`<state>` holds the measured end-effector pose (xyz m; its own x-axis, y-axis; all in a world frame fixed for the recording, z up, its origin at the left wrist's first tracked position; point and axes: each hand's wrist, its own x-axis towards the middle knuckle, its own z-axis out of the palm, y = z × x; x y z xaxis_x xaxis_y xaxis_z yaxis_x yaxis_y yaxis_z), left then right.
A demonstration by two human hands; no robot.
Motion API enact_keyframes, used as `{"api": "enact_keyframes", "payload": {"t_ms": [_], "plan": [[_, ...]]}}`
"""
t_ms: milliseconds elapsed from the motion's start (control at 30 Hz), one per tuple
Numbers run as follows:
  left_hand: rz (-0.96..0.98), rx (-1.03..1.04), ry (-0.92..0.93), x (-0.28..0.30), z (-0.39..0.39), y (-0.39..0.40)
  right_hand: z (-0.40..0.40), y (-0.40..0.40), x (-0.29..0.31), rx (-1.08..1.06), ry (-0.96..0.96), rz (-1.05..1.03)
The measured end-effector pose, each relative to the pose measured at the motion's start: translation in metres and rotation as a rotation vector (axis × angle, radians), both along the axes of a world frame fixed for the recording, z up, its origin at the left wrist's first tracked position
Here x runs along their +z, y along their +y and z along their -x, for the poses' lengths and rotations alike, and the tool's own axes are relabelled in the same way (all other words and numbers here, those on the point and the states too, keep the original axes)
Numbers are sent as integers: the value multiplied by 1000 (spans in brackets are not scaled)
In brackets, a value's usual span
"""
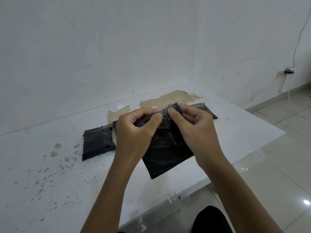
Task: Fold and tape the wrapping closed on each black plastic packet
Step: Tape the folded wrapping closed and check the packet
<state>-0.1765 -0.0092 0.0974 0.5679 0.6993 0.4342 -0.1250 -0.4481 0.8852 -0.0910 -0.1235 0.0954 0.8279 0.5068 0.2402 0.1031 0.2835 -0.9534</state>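
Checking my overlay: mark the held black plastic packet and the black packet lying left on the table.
Held black plastic packet [165, 158]: head view, lower flat face.
Left black plastic packet [96, 142]: head view, top face centre.

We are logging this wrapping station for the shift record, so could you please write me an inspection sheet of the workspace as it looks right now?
Surface: white table, paint chipped and speckled, with a large bare brown patch near the wall.
Job's things: held packet of black plastic, raised over the table edge; wrapped packet lying flat to the left, with clear tape on it; far packet partly hidden behind the hands.
Clutter: small white disc near the wall; what it is cannot be told.
Grippers: left hand and right hand both pinch the held packet's top fold.
Cables: thin wire running down the wall to a socket.
Surroundings: white walls, glossy tiled floor.
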Motion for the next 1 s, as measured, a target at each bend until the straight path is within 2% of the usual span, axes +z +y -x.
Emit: {"api": "enact_keyframes", "payload": {"t_ms": [333, 533, 600, 700, 767, 867, 933, 1000], "plan": [[-20, 5, 39, -2, -1, 1, -2, -2, -1, 33, 5, -6], [-18, -1, 43, -3, -1, -1, -4, -3, -1, -1, -91, 1], [-110, 31, 29, -3, 0, -3, -4, -3, -2, -6, -146, 86], [-376, 188, -50, -4, 1, -4, -7, -4, -10, -100, -211, 236], [-540, 269, -106, -8, 0, -6, -2, -6, -15, -160, -88, 167], [-651, 271, -126, -18, -7, -18, 11, -4, -15, 121, 197, -44], [-680, 203, -89, -27, -12, -24, 18, -3, -12, 245, 265, -156], [-711, 61, -32, -36, -13, -28, 17, -3, -11, 231, 284, -199]]}}
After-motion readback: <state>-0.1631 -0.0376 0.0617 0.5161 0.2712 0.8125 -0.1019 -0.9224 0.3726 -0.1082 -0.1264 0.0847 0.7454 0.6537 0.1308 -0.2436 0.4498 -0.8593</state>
